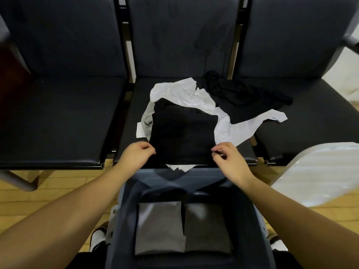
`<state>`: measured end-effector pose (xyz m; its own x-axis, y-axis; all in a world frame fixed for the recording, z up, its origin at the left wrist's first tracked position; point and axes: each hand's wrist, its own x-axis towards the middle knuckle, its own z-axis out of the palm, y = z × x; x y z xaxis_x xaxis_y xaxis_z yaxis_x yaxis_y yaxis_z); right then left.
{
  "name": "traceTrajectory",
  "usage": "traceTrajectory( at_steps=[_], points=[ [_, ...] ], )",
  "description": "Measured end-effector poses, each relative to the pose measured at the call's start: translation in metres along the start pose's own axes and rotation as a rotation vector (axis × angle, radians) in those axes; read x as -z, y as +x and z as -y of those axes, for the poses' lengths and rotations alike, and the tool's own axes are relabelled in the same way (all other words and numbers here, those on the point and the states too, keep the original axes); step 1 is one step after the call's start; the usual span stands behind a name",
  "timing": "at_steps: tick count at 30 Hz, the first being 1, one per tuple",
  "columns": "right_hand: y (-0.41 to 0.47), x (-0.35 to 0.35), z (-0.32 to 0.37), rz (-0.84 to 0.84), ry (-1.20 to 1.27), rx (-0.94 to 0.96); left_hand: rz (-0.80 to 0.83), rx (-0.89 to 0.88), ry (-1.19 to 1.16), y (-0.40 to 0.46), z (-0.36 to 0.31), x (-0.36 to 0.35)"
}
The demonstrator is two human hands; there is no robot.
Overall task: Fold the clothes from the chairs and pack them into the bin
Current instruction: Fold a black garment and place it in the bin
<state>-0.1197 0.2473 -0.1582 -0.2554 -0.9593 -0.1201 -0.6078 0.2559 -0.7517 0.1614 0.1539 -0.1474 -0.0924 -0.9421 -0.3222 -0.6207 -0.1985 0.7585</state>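
Bin [258,230]: grey, open-topped, on the floor in front of the middle chair [124,136]. Contents: two folded grey garments side by side, left one [159,228] lighter, right one [206,228] darker, edges touching; something dark lies beyond them, too shadowed to identify.

Middle chair seat: folded black garment [182,136], roughly square, lying on a crumpled white garment [182,94] that spreads out to the right. Loose black garment [244,96] bunched behind, straddling the middle and right seats.

Writing: none legible; a small mark on the white garment's left edge is too small to read.

Left hand [134,155]: fingers curled, pinching the folded black garment's near left corner.

Right hand [227,160]: thumb and forefinger pinching the near right corner, other fingers loosely bent. Both forearms reach forward over the bin.
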Motion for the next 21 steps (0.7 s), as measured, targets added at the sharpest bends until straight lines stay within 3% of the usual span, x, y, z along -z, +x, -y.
traceTrajectory(
  at_steps=[2, 5, 11, 21],
  points=[
    [0.007, 0.002, 0.011, -0.059, 0.071, -0.178, -0.081, 0.029, 0.008, 0.004, -0.004, -0.003],
    [0.02, 0.003, 0.022, 0.036, 0.094, -0.382, -0.083, 0.113, -0.005, 0.009, -0.01, -0.005],
    [0.042, -0.004, 0.029, 0.143, 0.084, -0.504, 0.086, 0.194, -0.05, 0.021, -0.017, -0.005],
    [0.002, 0.007, 0.025, 0.243, 0.567, -0.575, 0.209, 0.389, -0.505, -0.018, -0.018, 0.004]
  ],
)
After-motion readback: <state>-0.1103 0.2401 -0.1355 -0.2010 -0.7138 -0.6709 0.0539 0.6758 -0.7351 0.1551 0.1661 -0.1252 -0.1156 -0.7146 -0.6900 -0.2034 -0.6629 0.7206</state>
